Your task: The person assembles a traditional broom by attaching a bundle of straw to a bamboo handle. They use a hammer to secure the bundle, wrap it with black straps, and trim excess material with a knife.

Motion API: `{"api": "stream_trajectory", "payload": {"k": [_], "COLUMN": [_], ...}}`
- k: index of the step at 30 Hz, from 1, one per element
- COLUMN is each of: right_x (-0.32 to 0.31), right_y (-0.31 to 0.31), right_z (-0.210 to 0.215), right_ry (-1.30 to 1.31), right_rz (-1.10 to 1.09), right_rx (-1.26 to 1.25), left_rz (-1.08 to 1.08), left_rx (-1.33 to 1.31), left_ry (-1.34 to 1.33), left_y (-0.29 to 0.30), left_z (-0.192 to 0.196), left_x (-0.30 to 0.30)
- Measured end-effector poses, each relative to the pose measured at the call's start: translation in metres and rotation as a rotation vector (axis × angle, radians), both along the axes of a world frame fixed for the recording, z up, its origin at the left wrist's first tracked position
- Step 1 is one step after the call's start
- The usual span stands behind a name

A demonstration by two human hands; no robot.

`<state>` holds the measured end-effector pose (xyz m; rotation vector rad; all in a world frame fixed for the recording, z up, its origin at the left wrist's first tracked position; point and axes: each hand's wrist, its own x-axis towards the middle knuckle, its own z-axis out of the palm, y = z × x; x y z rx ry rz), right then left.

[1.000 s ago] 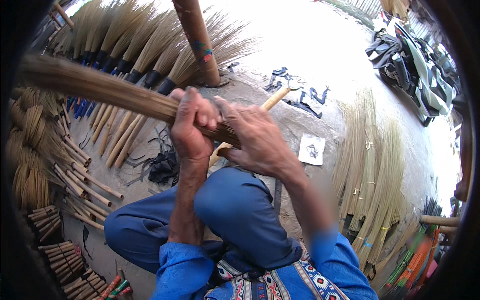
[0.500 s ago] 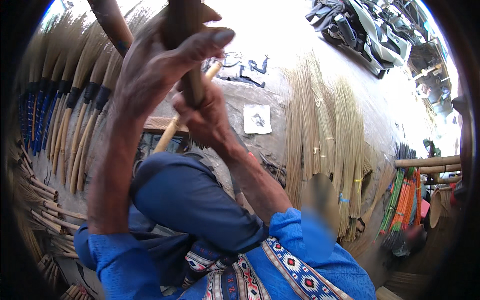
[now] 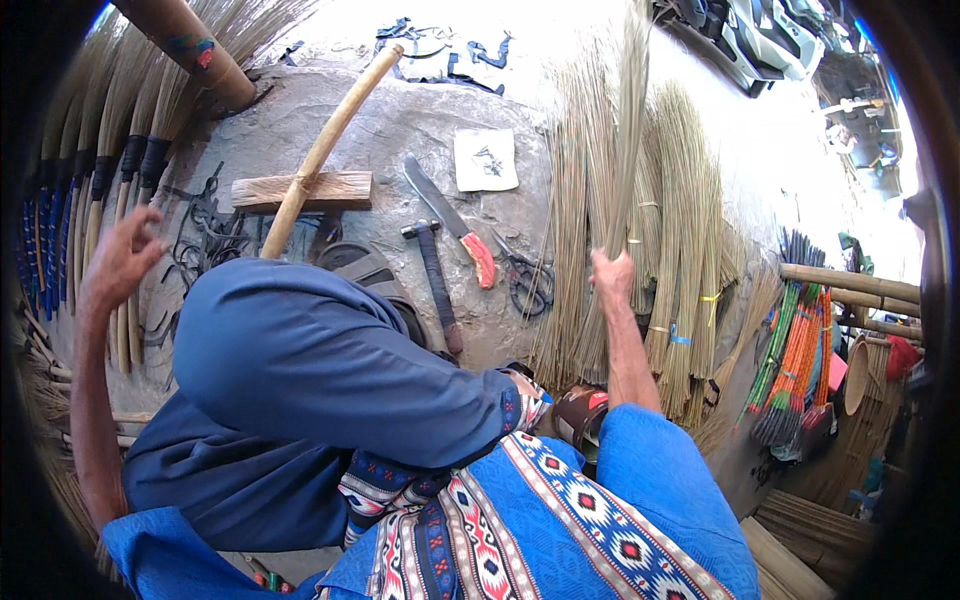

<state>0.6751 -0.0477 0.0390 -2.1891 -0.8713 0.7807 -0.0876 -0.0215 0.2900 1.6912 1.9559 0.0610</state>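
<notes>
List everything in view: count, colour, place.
held bundle: one, tan, right hand
grass bundles: several, tan, right
machete: one, grey-red, centre
hammer: one, dark, centre
scissors: one, black, centre
paper: one, white, top centre
block: one, brown, left
stick: one, tan, across block
strips: many, black, left, top
brooms: several, tan, left
post: one, brown, upper left
rods: many, orange-green, right
motorbikes: count unclear, white, top right
left hand: one, open, left
right hand: one, gripping, right

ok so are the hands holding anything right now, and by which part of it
The right hand grips a straw bundle at its near end; the left hand is open, with nothing visible in it.
</notes>
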Motion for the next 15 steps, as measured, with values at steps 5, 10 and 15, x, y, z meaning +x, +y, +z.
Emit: {"api": "stream_trajectory", "payload": {"k": [5, 10, 15], "right_x": [0.014, 0.002, 0.000], "right_y": [-0.064, -0.083, -0.074], "right_z": [-0.062, -0.071, -0.072], "right_ry": [-0.175, -0.014, 0.012], "right_rz": [0.028, -0.017, 0.006], "right_rx": [-0.301, -0.225, -0.290], "left_rz": [0.055, 0.102, 0.083], "left_rx": [-0.112, -0.057, -0.039], "left_ry": [-0.075, -0.101, -0.066], "left_y": [-0.029, -0.028, -0.025], "left_z": [-0.022, -0.015, -0.011], "left_x": [-0.019, -0.022, -0.039]}}
